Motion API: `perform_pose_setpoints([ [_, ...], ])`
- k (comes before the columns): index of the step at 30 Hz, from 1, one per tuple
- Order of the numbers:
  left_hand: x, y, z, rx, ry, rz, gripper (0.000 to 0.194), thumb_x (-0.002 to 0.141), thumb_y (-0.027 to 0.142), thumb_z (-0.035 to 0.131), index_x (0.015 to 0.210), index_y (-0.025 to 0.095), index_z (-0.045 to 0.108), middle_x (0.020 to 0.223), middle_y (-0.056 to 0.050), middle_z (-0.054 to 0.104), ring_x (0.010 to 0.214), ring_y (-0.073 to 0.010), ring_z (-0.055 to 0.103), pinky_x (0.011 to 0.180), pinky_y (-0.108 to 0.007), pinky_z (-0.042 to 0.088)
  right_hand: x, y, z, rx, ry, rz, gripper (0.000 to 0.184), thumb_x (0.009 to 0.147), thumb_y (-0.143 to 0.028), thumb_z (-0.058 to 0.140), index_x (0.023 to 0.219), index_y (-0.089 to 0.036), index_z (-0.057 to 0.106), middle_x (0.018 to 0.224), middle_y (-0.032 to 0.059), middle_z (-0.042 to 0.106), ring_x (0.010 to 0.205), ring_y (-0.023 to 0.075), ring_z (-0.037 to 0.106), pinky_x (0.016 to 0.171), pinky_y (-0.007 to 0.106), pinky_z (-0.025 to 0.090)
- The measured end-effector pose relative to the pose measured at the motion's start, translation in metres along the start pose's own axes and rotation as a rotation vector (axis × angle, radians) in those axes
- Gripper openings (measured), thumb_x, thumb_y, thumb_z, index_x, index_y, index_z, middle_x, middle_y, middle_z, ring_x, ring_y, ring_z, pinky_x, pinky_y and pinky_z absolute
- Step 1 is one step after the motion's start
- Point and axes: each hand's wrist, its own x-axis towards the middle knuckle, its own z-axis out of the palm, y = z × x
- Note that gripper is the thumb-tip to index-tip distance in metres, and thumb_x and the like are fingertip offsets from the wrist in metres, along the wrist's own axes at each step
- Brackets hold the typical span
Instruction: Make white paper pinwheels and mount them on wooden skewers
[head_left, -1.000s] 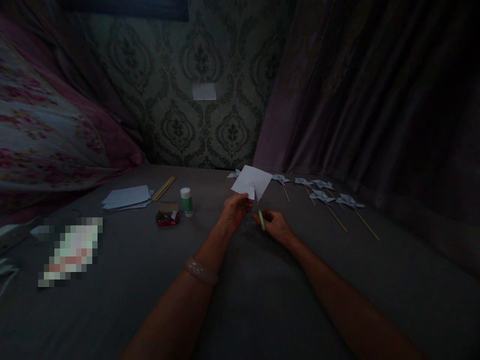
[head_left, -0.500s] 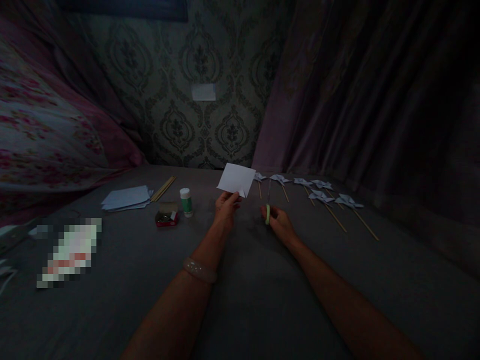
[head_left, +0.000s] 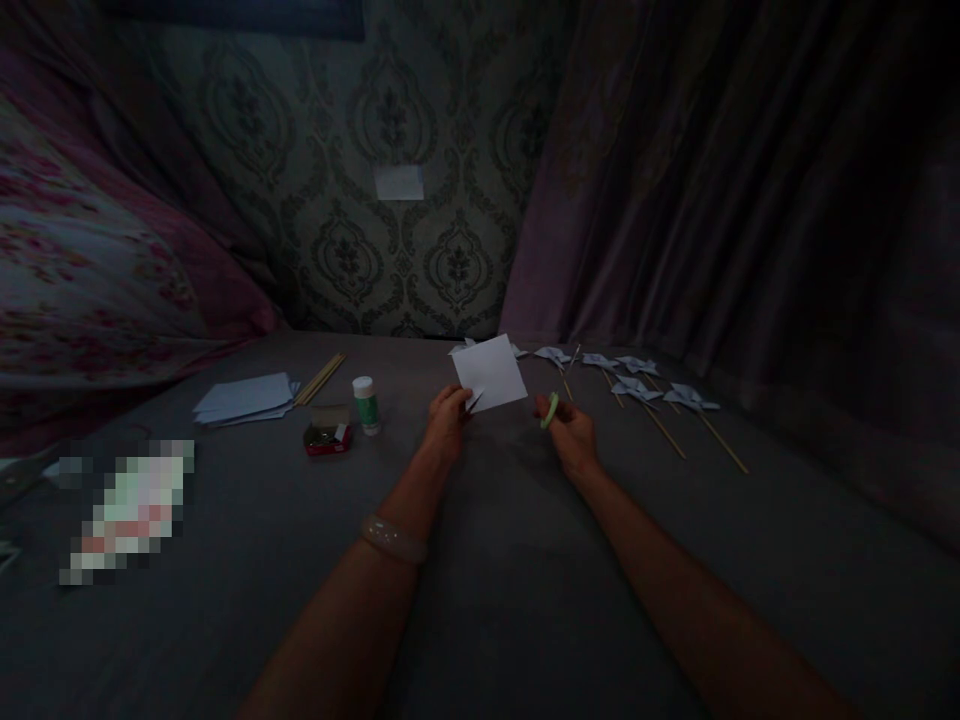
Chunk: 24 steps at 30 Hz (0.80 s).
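Note:
My left hand (head_left: 448, 418) pinches a white square of paper (head_left: 492, 372) by its lower left corner and holds it up off the table. A narrow slit runs into the paper beside my fingertips. To the right, my right hand (head_left: 570, 432) is closed around the pale green handle of a pair of scissors (head_left: 551, 410). The blades point up and away, apart from the paper. Behind them lie several white paper pinwheels (head_left: 635, 389) on thin wooden sticks, one partly hidden by the paper square.
At the left lie a stack of white paper (head_left: 246, 398), a bundle of wooden sticks (head_left: 320, 379), a small open red box (head_left: 327, 436) of metal bits and a white and green glue stick (head_left: 366, 405). A blurred-out item (head_left: 135, 510) rests nearer on the grey cloth.
The paper has turned in my left hand and sits slightly further right. My right hand has moved a little right, and the scissors have tilted to the right.

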Motion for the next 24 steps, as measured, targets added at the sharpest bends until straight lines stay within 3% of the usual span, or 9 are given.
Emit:
perform_pose_setpoints([
  [4,0.0,-0.001,0.0,0.0,-0.027,-0.015,0.021,0.054,0.019,0.062,0.075,0.019,0.063,0.079,-0.001,0.063,0.068,-0.0142,0.056,0.052,-0.022,0.037,0.0,0.0,0.001,0.059,0.001,0.026,0.044,0.05,-0.054,0.073,0.067,-0.015,0.065,0.067,0.003,0.065,0.067,0.0154,0.056,0.063,0.028,0.041],
  [12,0.0,-0.003,-0.001,0.047,-0.065,-0.026,0.029,0.054,0.019,0.065,0.083,0.018,0.067,0.076,-0.002,0.065,0.066,-0.0144,0.056,0.054,-0.023,0.039,-0.003,-0.002,0.003,0.119,-0.125,0.021,0.04,0.05,-0.048,0.077,0.07,-0.015,0.068,0.069,0.0025,0.068,0.07,0.0166,0.059,0.067,0.028,0.043],
  [24,0.001,-0.012,-0.002,0.233,-0.085,0.057,0.034,0.058,0.025,0.068,0.091,0.019,0.071,0.078,-0.003,0.066,0.07,-0.0151,0.056,0.059,-0.024,0.039,-0.001,0.0,0.003,0.115,-0.072,0.018,0.035,0.048,-0.041,0.075,0.07,-0.015,0.066,0.067,0.001,0.066,0.064,0.0147,0.056,0.061,0.028,0.043],
])
